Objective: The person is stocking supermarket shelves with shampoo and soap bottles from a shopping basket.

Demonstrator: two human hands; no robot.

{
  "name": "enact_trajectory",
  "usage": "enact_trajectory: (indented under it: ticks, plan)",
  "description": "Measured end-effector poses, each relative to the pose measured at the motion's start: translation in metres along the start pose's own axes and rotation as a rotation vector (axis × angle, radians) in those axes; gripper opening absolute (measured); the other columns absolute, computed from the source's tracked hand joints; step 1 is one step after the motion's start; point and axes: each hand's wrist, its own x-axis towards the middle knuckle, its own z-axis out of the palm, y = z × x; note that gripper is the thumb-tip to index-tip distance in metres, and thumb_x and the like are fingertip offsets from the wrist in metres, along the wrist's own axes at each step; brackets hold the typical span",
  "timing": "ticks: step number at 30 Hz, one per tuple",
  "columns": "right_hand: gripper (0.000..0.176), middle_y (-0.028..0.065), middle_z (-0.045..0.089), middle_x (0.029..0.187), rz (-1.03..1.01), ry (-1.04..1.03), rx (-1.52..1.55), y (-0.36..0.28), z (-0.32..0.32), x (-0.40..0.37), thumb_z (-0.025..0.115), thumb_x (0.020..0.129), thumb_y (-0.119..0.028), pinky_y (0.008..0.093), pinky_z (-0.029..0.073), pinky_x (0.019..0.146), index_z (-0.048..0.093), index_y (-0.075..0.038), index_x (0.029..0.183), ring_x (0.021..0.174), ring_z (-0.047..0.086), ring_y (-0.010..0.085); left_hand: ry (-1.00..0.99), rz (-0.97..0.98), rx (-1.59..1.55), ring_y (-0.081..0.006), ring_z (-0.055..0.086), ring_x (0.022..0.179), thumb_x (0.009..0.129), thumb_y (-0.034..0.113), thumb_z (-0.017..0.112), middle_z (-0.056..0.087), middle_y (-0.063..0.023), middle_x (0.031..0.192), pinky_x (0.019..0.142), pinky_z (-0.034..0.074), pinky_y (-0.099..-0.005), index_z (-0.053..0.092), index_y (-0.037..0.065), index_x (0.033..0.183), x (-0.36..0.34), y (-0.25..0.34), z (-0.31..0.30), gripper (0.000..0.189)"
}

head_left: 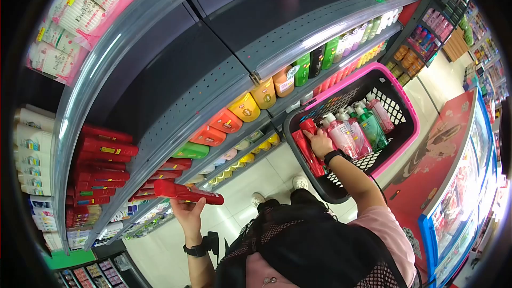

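Observation:
My left hand is closed around a red bottle, which lies almost level in front of the lower shelves. Inside a black shopping basket with a pink rim, my right hand has its fingers round the upper part of another red bottle. That bottle leans along the basket's near-left wall. Beside it stand several pump bottles, among them a pink one and a green one. My palm and fingers hide part of the red bottle in the basket.
Shelving curves along the left, with red bottles grouped at its left end. Yellow bottles and green bottles line a lower shelf. A red display freezer with a blue frame stands at right. Tiled floor shows below.

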Motion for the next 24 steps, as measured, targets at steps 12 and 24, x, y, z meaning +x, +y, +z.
enact_trajectory:
  ticks: [12, 24]
  plan:
    - [0.052, 0.0286, 0.032, 0.138, 0.014, 0.249, -0.075, 0.007, 0.035, 0.000, 0.042, 0.087, -0.016, 0.0405, 0.055, 0.071, 0.036, -0.019, 0.139, 0.101, 0.056, 0.0338, -0.006, -0.023, -0.005, -0.0249, 0.055, 0.108, 0.068, -0.013, 0.070, 0.050, -0.0100, 0.115, 0.088, 0.051, -0.0343, 0.036, 0.003, 0.126, -0.002, -0.005, 0.009, 0.069]
    - [0.079, 0.0293, 0.053, 0.116, 0.221, 0.061, 0.253, 0.016, -0.003, -0.006, 0.059, 0.081, -0.025, 0.0454, 0.052, 0.075, 0.014, -0.012, 0.145, 0.094, 0.060, 0.0383, -0.031, -0.003, 0.023, -0.0254, 0.054, 0.109, 0.067, -0.013, 0.071, 0.050, -0.0104, 0.115, 0.089, 0.050, -0.0362, 0.038, 0.003, 0.123, 0.006, -0.006, 0.009, 0.067]
